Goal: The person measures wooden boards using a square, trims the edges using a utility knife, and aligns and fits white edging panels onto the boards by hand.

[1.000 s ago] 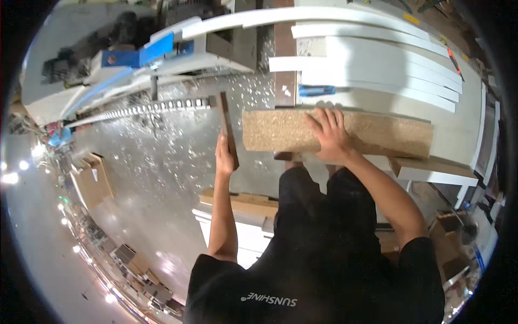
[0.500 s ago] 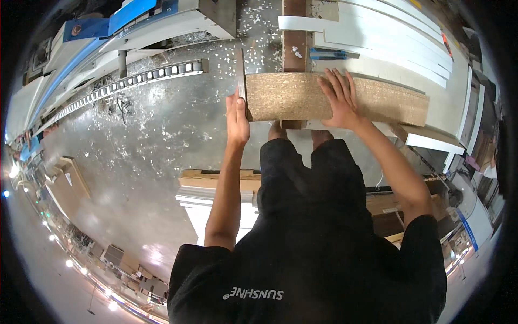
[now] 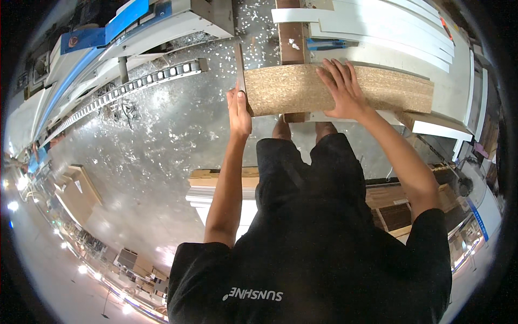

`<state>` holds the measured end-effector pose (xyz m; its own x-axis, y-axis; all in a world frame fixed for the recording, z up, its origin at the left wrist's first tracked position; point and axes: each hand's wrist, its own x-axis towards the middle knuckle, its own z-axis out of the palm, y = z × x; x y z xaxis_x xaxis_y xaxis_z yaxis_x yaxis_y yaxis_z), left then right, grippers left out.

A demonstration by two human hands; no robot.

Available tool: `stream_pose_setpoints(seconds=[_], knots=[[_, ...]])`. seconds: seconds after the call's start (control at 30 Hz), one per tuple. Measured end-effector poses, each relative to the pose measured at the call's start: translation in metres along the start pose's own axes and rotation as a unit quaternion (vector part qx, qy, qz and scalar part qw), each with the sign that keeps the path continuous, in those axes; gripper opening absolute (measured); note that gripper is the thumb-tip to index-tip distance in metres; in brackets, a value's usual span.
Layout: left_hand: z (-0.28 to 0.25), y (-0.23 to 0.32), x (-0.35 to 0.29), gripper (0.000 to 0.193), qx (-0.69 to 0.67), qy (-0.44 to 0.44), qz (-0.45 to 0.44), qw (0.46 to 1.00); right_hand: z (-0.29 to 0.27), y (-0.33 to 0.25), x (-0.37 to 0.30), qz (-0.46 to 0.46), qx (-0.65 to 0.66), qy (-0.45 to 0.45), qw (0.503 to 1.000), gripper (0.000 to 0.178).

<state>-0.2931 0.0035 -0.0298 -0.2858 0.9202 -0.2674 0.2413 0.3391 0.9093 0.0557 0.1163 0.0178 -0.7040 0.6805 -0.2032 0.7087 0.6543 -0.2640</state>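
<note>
A long brown chipboard piece (image 3: 286, 89) lies across the bench in front of me, its left end sticking out past the support. Against that end stands a narrow, flat, file-like bar (image 3: 239, 62), pointing away from me. My left hand (image 3: 239, 116) is closed round the bar's near end, thumb on top, right beside the board's corner. Spread fingers of my right hand (image 3: 345, 94) lie flat on the middle of the board and press on its upper face. Just beyond the board is a blue tool (image 3: 325, 44), its kind unclear.
Long white strips (image 3: 388, 35) cover the bench at the far right. A brown beam (image 3: 291, 43) runs underneath. At far left stands a blue-and-white machine (image 3: 162, 29) with a roller track (image 3: 124, 86). White chips litter the grey floor (image 3: 156, 146). White panels (image 3: 198, 195) are stacked beside my left forearm.
The view has shifted slightly. My left hand still grips the bar at the board's end, and my right hand stays flat on the board.
</note>
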Motion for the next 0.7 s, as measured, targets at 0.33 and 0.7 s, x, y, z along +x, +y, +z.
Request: stream_pose_setpoints(seconds=[0.33, 0.7], knots=[[0.0, -0.016, 0.0, 0.073, -0.07, -0.019, -0.036, 0.997, -0.011, -0.01, 0.002, -0.016, 0.013, -0.034, 0.999, 0.15], [-0.001, -0.003, 0.011, 0.072, -0.066, -0.031, -0.025, 0.997, 0.003, -0.105, 0.092, -0.045, 0.101, 0.037, 0.993, 0.151]])
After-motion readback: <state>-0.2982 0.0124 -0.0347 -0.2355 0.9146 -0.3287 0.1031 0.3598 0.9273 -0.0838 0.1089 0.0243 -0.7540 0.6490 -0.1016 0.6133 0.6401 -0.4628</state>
